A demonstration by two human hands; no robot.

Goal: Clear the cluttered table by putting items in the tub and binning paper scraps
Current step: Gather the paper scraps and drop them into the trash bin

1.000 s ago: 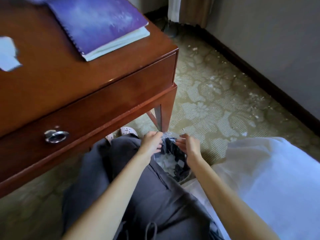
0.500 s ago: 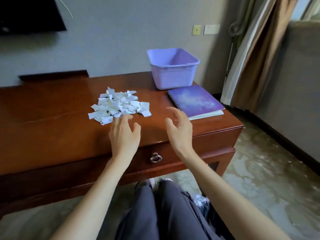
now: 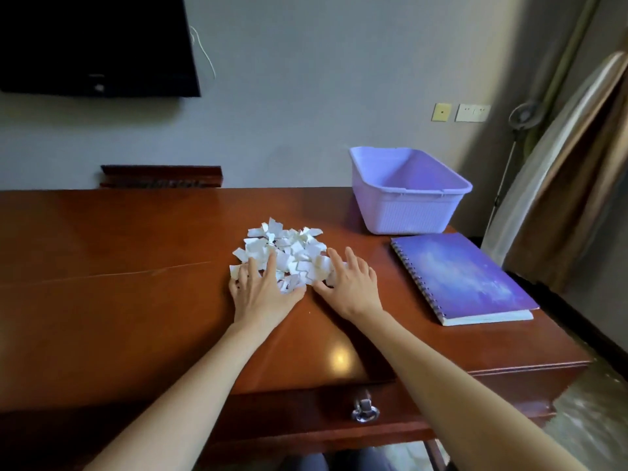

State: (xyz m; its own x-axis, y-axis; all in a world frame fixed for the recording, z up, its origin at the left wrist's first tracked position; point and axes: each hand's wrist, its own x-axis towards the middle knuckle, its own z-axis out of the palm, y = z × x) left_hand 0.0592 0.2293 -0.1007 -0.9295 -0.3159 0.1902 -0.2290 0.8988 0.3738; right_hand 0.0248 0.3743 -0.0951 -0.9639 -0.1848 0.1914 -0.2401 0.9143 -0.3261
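White paper scraps (image 3: pixel 286 247) sit heaped; my left grip (image 3: pixel 263 294) and right grip (image 3: pixel 353 287) flank them, splayed flat, holding nothing, ready for gathering.

Dim room, soft daylight coming in from my right by the beige-brown fabric curtain (image 3: pixel 571 185). One small bright glare spot on the glossy red-brown wooden table (image 3: pixel 136 300), near its front edge. Pile of torn white paper scraps (image 3: pixel 289 246) slightly blown out, little detail. Lilac rectangular plastic tub (image 3: pixel 407 212) throws a soft shadow to its left. Black flat wall screen (image 3: pixel 95 42) crushed to pure dark. Wide-angle bend: curtain and wall lean at the edges. Patterned floor (image 3: pixel 594 419) at bottom right is smeared. Centre, around my left hand (image 3: pixel 261 294) and right hand (image 3: pixel 353 287), is sharp.
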